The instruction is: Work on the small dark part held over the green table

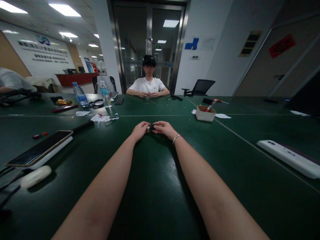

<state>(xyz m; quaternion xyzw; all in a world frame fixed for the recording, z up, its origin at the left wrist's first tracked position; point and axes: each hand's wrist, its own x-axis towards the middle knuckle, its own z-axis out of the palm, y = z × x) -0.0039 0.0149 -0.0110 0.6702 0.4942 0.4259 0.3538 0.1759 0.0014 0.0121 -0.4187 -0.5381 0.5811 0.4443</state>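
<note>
Both my hands meet over the green table (150, 186), a short way in front of me. Between them is a small black object with a silvery end (151, 127), too small to name. The fingers of my left hand (140, 130) pinch its silvery end. My right hand (163, 129), with a silver bracelet (176, 139) on the wrist, grips the black part. Fingertips cover some of the object.
On the left lie a phone (41, 146) on a white block, a white case (36, 176), paper scraps (100, 118) and water bottles (105, 94). A small box (205, 114) and a white power strip (287, 157) are on the right. A person (149, 85) sits opposite.
</note>
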